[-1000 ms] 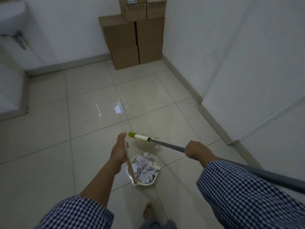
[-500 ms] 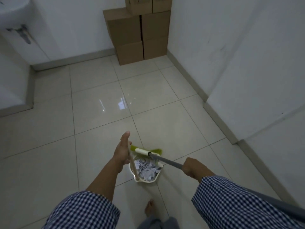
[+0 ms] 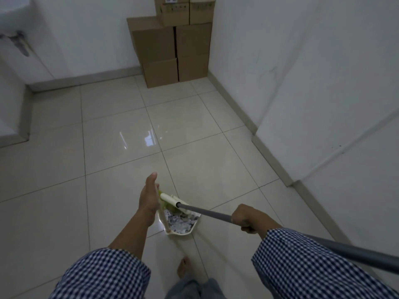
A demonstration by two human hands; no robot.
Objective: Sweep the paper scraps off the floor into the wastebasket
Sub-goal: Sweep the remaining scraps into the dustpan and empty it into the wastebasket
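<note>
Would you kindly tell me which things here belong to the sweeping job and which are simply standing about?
Part of the job: broom, gripped by the right hand; dustpan, its handle held by the left hand; paper scraps in the dustpan.
Just standing about: cardboard boxes stacked in the far corner.

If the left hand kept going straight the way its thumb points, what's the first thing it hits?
Nothing close: ahead of the left hand lies bare floor. The first obstacle looks like the cardboard boxes at the far wall, though depth is unclear.
</note>
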